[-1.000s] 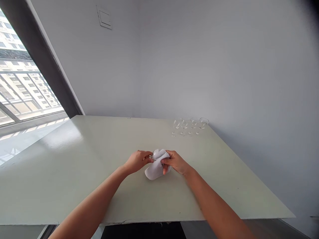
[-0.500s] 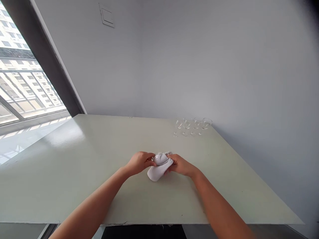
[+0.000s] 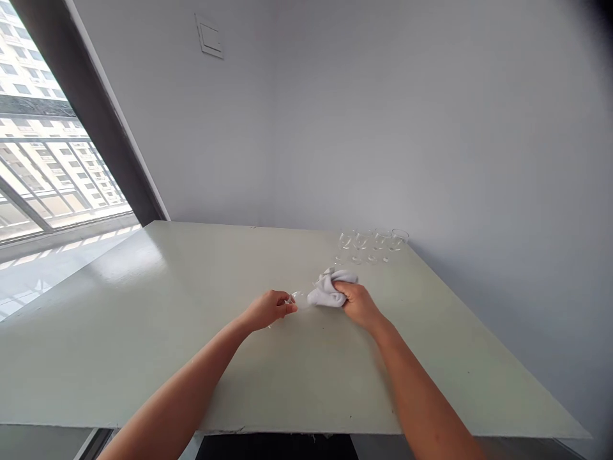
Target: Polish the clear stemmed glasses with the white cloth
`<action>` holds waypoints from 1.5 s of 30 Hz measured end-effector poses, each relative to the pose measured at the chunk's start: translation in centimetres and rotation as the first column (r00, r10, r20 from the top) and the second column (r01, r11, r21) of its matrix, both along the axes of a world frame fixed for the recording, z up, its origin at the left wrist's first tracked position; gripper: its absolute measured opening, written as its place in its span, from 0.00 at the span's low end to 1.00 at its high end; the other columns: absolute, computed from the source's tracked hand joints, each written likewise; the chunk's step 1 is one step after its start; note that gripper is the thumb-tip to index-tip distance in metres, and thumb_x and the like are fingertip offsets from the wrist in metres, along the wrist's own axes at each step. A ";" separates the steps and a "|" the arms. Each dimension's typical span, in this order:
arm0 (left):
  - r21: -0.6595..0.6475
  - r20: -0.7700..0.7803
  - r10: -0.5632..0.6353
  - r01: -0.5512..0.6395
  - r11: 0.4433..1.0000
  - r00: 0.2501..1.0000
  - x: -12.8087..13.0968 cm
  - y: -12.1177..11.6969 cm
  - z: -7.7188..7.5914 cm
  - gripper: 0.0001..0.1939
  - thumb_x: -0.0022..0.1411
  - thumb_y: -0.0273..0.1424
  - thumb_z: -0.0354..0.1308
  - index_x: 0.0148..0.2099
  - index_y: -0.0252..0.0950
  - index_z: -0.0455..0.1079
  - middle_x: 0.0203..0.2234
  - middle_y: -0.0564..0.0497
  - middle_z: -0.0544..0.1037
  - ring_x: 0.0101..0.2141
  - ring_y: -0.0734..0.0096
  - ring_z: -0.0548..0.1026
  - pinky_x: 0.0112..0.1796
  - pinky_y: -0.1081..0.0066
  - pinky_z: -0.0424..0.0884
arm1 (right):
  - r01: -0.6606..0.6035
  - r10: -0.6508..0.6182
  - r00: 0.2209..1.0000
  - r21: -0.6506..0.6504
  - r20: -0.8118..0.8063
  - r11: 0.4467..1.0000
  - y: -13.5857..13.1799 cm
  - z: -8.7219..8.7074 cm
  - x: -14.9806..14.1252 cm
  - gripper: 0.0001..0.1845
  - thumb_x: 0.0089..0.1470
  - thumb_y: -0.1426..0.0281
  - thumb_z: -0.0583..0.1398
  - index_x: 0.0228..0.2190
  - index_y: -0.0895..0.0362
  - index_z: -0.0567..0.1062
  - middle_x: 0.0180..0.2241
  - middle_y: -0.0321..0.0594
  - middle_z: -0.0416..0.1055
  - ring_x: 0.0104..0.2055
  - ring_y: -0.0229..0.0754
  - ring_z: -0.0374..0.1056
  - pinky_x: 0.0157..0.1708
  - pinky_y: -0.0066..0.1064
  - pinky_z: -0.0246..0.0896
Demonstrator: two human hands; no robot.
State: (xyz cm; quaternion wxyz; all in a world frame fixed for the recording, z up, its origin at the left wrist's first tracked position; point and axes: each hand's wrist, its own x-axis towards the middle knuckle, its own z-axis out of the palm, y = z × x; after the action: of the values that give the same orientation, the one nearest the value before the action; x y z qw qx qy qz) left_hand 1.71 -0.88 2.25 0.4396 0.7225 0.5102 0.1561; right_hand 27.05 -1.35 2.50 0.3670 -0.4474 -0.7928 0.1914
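My left hand (image 3: 271,310) pinches a clear stemmed glass (image 3: 301,299) by its stem. The glass is tilted on its side, with the bowl pointing right. A white cloth (image 3: 330,289) is bunched up in my right hand (image 3: 360,304), its near end at the mouth of the bowl. Whether the cloth reaches inside the bowl I cannot tell. The foot of the glass is mostly hidden behind my left fingers.
Several clear stemmed glasses (image 3: 373,241) stand upright in a group at the far right of the pale table (image 3: 201,275). Grey walls (image 3: 407,128) meet behind the table. At the left is a window (image 3: 52,140).
My right hand has moved right and slightly away with the cloth, uncovering the bowl of the glass that was wrapped before. My left hand keeps its hold on the glass.
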 end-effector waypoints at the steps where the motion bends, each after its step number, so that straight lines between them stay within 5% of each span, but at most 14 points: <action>1: 0.049 -0.048 0.045 -0.042 0.998 0.998 0.0 0.1 -0.2 0.19 0.52 0.47 0.49 0.36 0.38 0.69 0.20 0.55 0.65 0.20 0.76 0.62 0.20 0.77 0.55 | 0.069 -0.072 0.997 0.086 0.021 0.994 0.0 -0.1 -0.1 0.13 0.47 0.76 0.51 0.30 0.57 0.74 0.28 0.38 0.72 0.33 0.43 0.65 0.35 0.32 0.57; 4: 0.262 -0.190 0.131 -0.079 0.962 0.973 0.2 0.2 -1.1 0.16 0.53 0.44 0.49 0.35 0.39 0.69 0.20 0.54 0.68 0.21 0.74 0.65 0.21 0.75 0.54 | 0.001 -0.038 0.989 0.253 0.141 0.967 -0.9 -0.1 -1.8 0.16 0.47 0.76 0.52 0.38 0.55 0.73 0.37 0.40 0.72 0.43 0.47 0.63 0.46 0.39 0.52; 8: 0.505 -0.338 0.146 0.048 0.862 0.930 1.4 -0.7 -1.9 0.09 0.53 0.35 0.52 0.26 0.36 0.68 0.21 0.49 0.71 0.25 0.67 0.69 0.26 0.72 0.56 | -0.243 0.175 0.944 0.232 0.278 0.942 -2.8 -0.1 -5.3 0.18 0.49 0.68 0.56 0.44 0.53 0.70 0.50 0.41 0.65 0.50 0.48 0.59 0.52 0.43 0.44; 11: 0.630 -0.313 0.098 0.130 0.765 0.945 2.2 -1.5 -2.1 0.11 0.56 0.36 0.51 0.27 0.35 0.68 0.22 0.47 0.72 0.26 0.66 0.69 0.28 0.70 0.57 | -0.111 0.099 0.992 0.148 0.082 0.983 -2.9 -0.2 -6.0 0.13 0.53 0.65 0.54 0.39 0.53 0.73 0.46 0.41 0.67 0.46 0.46 0.62 0.49 0.41 0.50; 14: 0.731 -0.298 0.006 0.224 0.645 0.955 2.6 -1.9 -2.2 0.14 0.59 0.40 0.48 0.36 0.37 0.69 0.21 0.49 0.72 0.26 0.68 0.69 0.30 0.70 0.58 | -0.016 -0.047 0.946 -0.193 -0.321 0.981 -1.7 -0.7 -4.8 0.13 0.52 0.62 0.54 0.33 0.56 0.74 0.36 0.41 0.71 0.39 0.43 0.66 0.39 0.35 0.59; 17: 0.755 -0.248 0.015 0.184 0.629 0.969 2.9 -2.1 -2.5 0.17 0.59 0.42 0.47 0.44 0.37 0.66 0.22 0.50 0.72 0.26 0.69 0.68 0.30 0.70 0.59 | -0.215 -0.298 0.642 -0.538 -0.707 0.815 -0.2 -1.7 -3.8 0.15 0.49 0.59 0.56 0.28 0.58 0.73 0.27 0.38 0.71 0.33 0.42 0.67 0.32 0.32 0.61; 19: 0.745 -0.177 0.068 0.088 0.661 0.982 3.2 -2.2 -2.7 0.19 0.59 0.42 0.47 0.48 0.37 0.63 0.23 0.51 0.72 0.26 0.70 0.68 0.30 0.71 0.60 | -0.385 -0.438 0.372 -0.565 -0.818 0.729 0.3 -2.3 -4.0 0.14 0.48 0.59 0.57 0.30 0.57 0.73 0.27 0.37 0.71 0.33 0.42 0.67 0.33 0.33 0.62; 21: 0.726 -0.103 0.123 -0.010 0.687 0.987 3.4 -2.1 -3.0 0.21 0.60 0.42 0.46 0.52 0.38 0.59 0.23 0.52 0.71 0.27 0.70 0.68 0.29 0.72 0.61 | -0.475 -0.474 0.171 -0.494 -0.863 0.728 0.3 -2.7 -4.8 0.13 0.48 0.60 0.57 0.32 0.56 0.72 0.30 0.36 0.72 0.36 0.41 0.67 0.35 0.33 0.62; 23: 0.695 -0.042 0.173 -0.095 0.712 0.984 3.6 -2.0 -3.2 0.21 0.61 0.40 0.45 0.54 0.39 0.57 0.25 0.52 0.70 0.27 0.72 0.68 0.27 0.74 0.61 | -0.502 -0.434 0.095 -0.420 -0.896 0.756 -0.2 -2.9 -6.0 0.12 0.49 0.60 0.57 0.33 0.54 0.72 0.33 0.36 0.72 0.39 0.42 0.67 0.38 0.34 0.62; 31: 0.683 0.091 0.368 -0.327 0.653 0.925 4.2 -1.8 -3.3 0.18 0.59 0.28 0.44 0.52 0.42 0.62 0.48 0.45 0.61 0.46 0.64 0.64 0.44 0.61 0.63 | -0.458 -0.157 0.433 -0.367 -0.888 0.810 -2.9 -3.6 -8.8 0.14 0.51 0.60 0.57 0.39 0.52 0.70 0.41 0.36 0.68 0.45 0.40 0.62 0.47 0.34 0.55; 35: 0.626 0.072 0.309 -0.284 0.726 0.948 4.2 -2.4 -2.7 0.18 0.59 0.26 0.44 0.50 0.43 0.64 0.56 0.46 0.55 0.54 0.58 0.56 0.49 0.53 0.55 | -0.441 -0.152 0.500 -0.402 -0.852 0.802 -2.7 -3.8 -8.8 0.16 0.46 0.62 0.61 0.38 0.53 0.69 0.36 0.37 0.70 0.40 0.40 0.64 0.44 0.33 0.58; 40: 0.166 0.404 0.010 -0.085 0.982 0.915 3.2 -2.1 -1.2 0.26 0.54 0.33 0.54 0.57 0.42 0.57 0.53 0.44 0.62 0.52 0.56 0.61 0.48 0.58 0.60 | -0.529 -0.273 0.455 -0.504 -0.848 0.683 -2.0 -3.0 -7.4 0.14 0.42 0.63 0.64 0.31 0.57 0.71 0.26 0.36 0.70 0.27 0.37 0.65 0.29 0.28 0.60; 42: -0.054 0.606 0.053 -0.025 0.998 0.794 2.7 -1.8 -0.7 0.29 0.55 0.37 0.54 0.58 0.41 0.54 0.49 0.43 0.66 0.48 0.57 0.65 0.45 0.60 0.63 | -0.601 -0.281 0.465 -0.532 -0.840 0.596 -2.0 -2.8 -6.9 0.13 0.42 0.63 0.64 0.28 0.59 0.71 0.23 0.35 0.69 0.23 0.35 0.64 0.24 0.26 0.58; 45: -0.175 0.769 0.134 0.004 0.985 0.625 2.2 -1.3 -0.5 0.32 0.53 0.37 0.57 0.58 0.38 0.52 0.46 0.40 0.69 0.46 0.58 0.67 0.45 0.60 0.62 | -0.716 -0.239 0.480 -0.535 -0.844 0.448 -2.2 -2.6 -6.7 0.15 0.43 0.61 0.63 0.26 0.60 0.71 0.21 0.35 0.67 0.21 0.34 0.62 0.21 0.25 0.57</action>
State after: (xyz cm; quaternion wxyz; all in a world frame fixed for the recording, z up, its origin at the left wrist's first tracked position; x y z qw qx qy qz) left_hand 3.90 -2.14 1.73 0.6669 0.5278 0.3071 0.4271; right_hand 20.38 -3.60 -0.13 0.3838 -0.2698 -0.3612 0.8059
